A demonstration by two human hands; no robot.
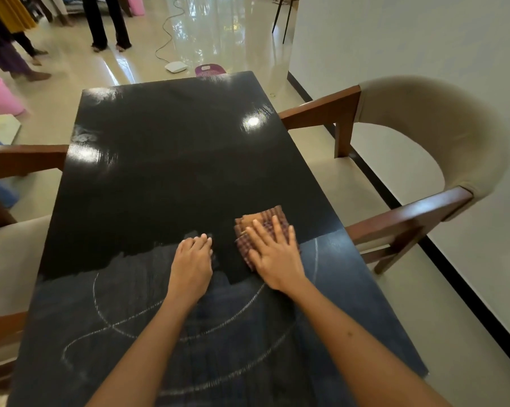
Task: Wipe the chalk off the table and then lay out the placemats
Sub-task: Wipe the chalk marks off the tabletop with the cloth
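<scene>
Table (171, 160): dark, glossy, long axis running away from the person; far part looks wiped clean, near part dusty.
Chalk (121, 324): looping pale lines on the near part, toward the person from both hands.
Chairs (424, 118): wood arms, beige padding, one each side.
Cloth (262, 221): folded checked fabric, at the edge of the clean area, right of centre.
Right hand (274, 254): flat, fingers spread, pressing the cloth; best placed to pull it back over the chalk.
Left hand (193, 259): empty, fingers curled together, resting on the table beside it.
Placemats: none in view.
</scene>
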